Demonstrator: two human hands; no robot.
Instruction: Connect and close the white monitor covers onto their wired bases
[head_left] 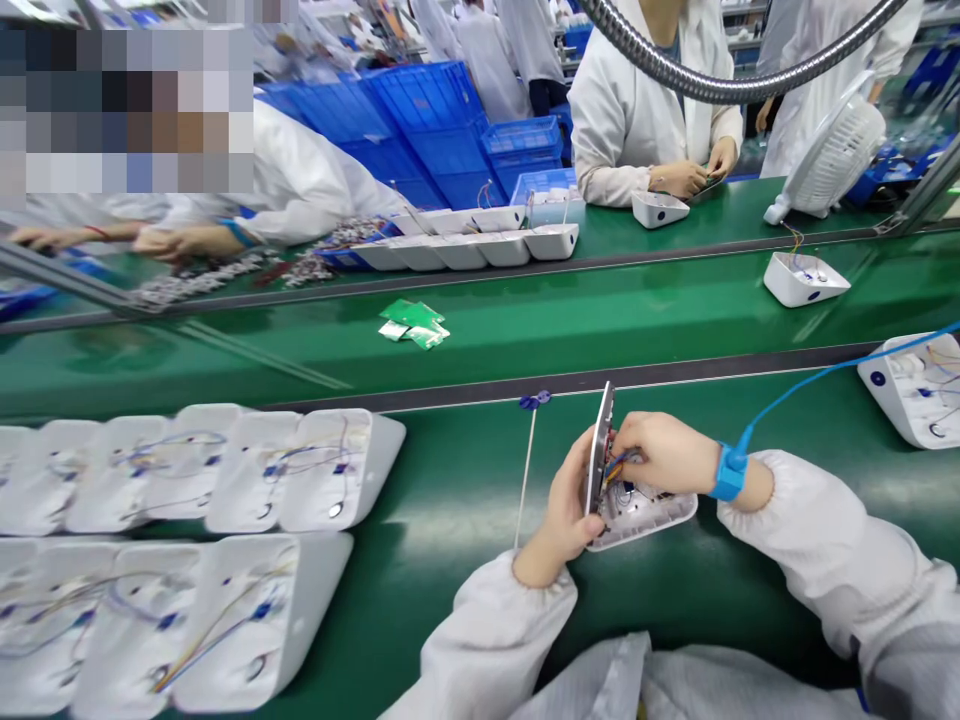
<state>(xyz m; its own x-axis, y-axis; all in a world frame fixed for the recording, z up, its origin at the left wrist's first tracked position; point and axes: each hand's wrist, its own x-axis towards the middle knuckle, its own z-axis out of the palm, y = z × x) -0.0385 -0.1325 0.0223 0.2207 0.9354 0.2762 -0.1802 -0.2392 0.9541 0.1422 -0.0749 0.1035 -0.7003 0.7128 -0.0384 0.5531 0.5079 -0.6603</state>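
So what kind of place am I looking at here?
Most likely an electronics assembly line: a long green conveyor belt, rows of open white housings with wiring, and workers in white coats alongside.

White housing [645,512] smooth plastic (slightly glossy); belt [465,480] green, sheeny; wrist strap [729,472] blue cloth.
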